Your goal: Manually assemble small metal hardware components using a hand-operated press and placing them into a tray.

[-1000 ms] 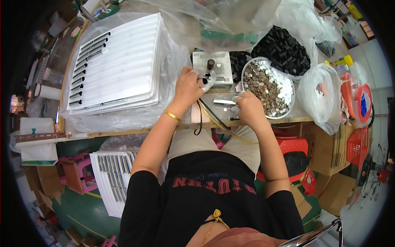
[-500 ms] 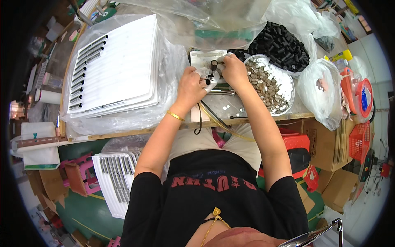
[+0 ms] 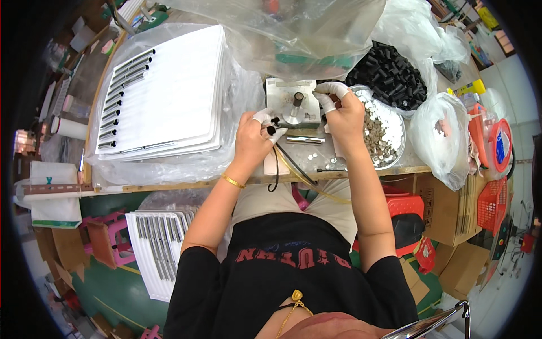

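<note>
My left hand (image 3: 255, 134), with white coverings on its fingertips, is closed around two short black-ended pieces (image 3: 272, 130); their far ends are hidden in the fingers. Just right of it stands a metal block (image 3: 276, 90) carrying a round silver base and an upright dark-topped post (image 3: 298, 99). On the block's other side my right hand (image 3: 345, 110) has its white-covered thumb and forefinger curled toward each other in a pinch. Anything between those fingertips is too small to tell. Shiny silver tubes (image 3: 305, 140) lie in front of the block.
Stacked white trays (image 3: 180, 85) with a row of black-ended silver tubes (image 3: 116, 96) stand left. At right are a clear tub (image 3: 403, 141) of small discs, a heap of black caps (image 3: 387, 76) and a plastic bag (image 3: 443, 135). Cords (image 3: 296, 166) cross the table's front edge.
My hands have moved apart: the right away from the post to the block's right, the left slightly down and left. The post and block are now uncovered.
</note>
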Motion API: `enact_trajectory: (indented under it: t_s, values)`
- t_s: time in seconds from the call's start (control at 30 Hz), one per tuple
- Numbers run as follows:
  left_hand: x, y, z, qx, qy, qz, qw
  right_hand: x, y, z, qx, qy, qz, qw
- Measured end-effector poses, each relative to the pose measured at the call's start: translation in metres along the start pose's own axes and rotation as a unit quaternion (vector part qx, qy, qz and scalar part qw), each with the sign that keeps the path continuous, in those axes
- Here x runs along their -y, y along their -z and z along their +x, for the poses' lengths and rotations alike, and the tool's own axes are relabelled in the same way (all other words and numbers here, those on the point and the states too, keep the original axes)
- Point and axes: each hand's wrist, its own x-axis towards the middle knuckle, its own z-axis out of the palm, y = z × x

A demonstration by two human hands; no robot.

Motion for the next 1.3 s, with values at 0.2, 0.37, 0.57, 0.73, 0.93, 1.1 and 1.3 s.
enact_trajectory:
  t_s: [0.2, 0.37, 0.57, 0.73, 0.93, 1.1, 1.3]
  values:
    - [-0.014, 0.000, -0.002, 0.003, 0.028, -0.034, 0.999, 0.010, 0.004, 0.003, 0.064, 0.231, -0.189, 0.952]
    - [-0.011, -0.002, -0.008, -0.012, 0.032, -0.066, 0.997, 0.012, 0.008, 0.001, 0.080, 0.274, -0.230, 0.930]
    - [-0.007, 0.012, -0.011, 0.008, 0.086, -0.057, 0.995, 0.009, 0.026, -0.019, 0.066, 0.100, -0.159, 0.980]
    - [0.002, 0.006, -0.003, -0.028, 0.019, -0.023, 0.999, -0.010, 0.026, -0.062, 0.347, 0.079, -0.410, 0.840]
    - [0.010, -0.008, 0.014, 0.020, -0.042, 0.002, 0.999, -0.007, 0.043, -0.056, 0.301, 0.029, -0.265, 0.916]
    - [0.008, -0.013, 0.030, 0.047, -0.109, 0.007, 0.993, 0.004, 0.036, -0.031, 0.020, -0.196, 0.225, 0.954]
    - [0.018, -0.029, 0.032, 0.081, -0.089, 0.036, 0.992, 0.006, 0.003, -0.007, 0.024, -0.186, 0.309, 0.932]
